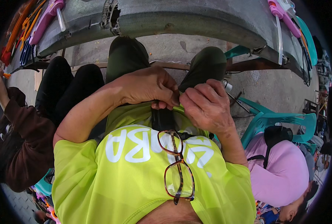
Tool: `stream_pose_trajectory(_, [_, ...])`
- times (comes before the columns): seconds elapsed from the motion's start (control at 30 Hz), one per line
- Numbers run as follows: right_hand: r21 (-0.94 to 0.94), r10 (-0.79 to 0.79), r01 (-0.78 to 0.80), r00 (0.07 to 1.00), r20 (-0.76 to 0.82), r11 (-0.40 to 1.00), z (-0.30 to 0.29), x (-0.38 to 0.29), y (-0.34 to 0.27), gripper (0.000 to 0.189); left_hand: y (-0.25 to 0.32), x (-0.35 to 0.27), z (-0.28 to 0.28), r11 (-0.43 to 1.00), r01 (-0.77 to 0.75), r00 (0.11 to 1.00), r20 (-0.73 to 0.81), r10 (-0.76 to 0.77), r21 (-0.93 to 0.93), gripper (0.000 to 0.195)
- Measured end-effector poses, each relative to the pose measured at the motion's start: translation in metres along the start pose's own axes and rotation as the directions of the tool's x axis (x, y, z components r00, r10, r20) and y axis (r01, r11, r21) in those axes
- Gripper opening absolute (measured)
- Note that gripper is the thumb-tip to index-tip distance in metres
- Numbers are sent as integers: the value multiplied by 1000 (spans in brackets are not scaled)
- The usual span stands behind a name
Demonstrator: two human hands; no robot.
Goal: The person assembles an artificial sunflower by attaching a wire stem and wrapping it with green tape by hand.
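Note:
My left hand [152,85] is bent inward over my lap, thumb and fingers drawn together. Close beside it, my right hand [206,105] is curled with its fingertips turned toward the left thumb. Whether a small thing sits between the fingertips is hidden. Just below the left fingertips lies a black item [163,119] at my waist, perhaps a pouch; contact with it is unclear. Tortoiseshell eyeglasses [180,165] hang from the collar of my yellow-green T-shirt [121,182]. Both hands are apart from the grey-covered table [182,22] beyond my knees.
Pink glue guns with clear sticks lie on the table, one at left [45,22], another at right [285,16]. Orange strands [22,23] lie at far left. A person in a brown sleeve [29,120] sits left; another in pink [280,170] sits right, near a teal plastic chair [283,119].

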State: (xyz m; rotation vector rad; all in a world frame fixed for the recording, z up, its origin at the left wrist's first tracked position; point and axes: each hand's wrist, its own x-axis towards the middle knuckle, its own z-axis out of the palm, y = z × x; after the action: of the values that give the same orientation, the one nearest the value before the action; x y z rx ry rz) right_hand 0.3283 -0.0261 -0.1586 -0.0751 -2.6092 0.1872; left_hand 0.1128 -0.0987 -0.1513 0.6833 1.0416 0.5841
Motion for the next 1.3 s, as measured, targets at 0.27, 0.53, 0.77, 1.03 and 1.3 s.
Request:
stream_pose_trajectory(0.27, [212,138,-134,990,-3,968,4,0,-1,25,5,-2,6,979,-22,999,-30,29,201,13])
stream_pose_trajectory(0.53, [581,538,-562,809,237,589,9,-6,-8,14,-3,-4,16,841,-176,956,-114,269,512,12])
stream_pose_trajectory(0.77, [638,685,-693,645,339,336,-4,-2,-11,30,0,-2,15,971,-110,961,-225,158,213,13])
stream_pose_trajectory(1.03, [67,332,-331,943,-14,941,1,-13,-14,38,-4,3,10,995,-93,966,-244,85,-20,18])
stream_pose_trajectory(1.3, [-111,239,-243,970,-43,964,6,-9,-12,31,-7,8,7,987,-94,980,-185,68,-134,15])
